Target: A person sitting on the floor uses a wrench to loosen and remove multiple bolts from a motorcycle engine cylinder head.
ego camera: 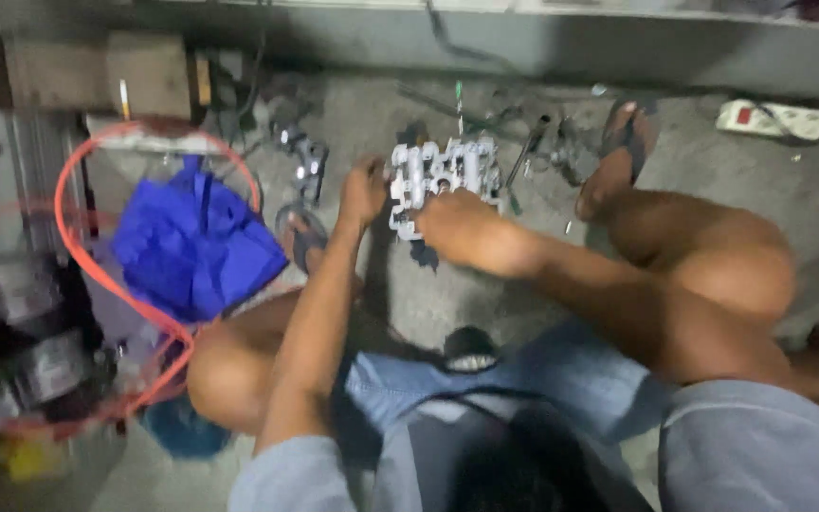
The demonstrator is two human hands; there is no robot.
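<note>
A silver-grey cast metal part (447, 166) with many channels and ribs stands on the concrete floor in front of me. My left hand (364, 190) grips its left edge. On its lower front side rests my right hand (462, 228), fingers curled against it. I squat with both knees spread, and my right foot in a sandal (618, 152) is planted just right of the part. The picture is motion-blurred, so small details of the part are unclear.
Screwdrivers and small metal pieces (533, 147) lie on the floor behind the part. A blue bag (191, 242) and an orange hose loop (97, 256) are at left. A white power strip (772, 118) lies at far right. A grey wall base (523, 43) runs along the back.
</note>
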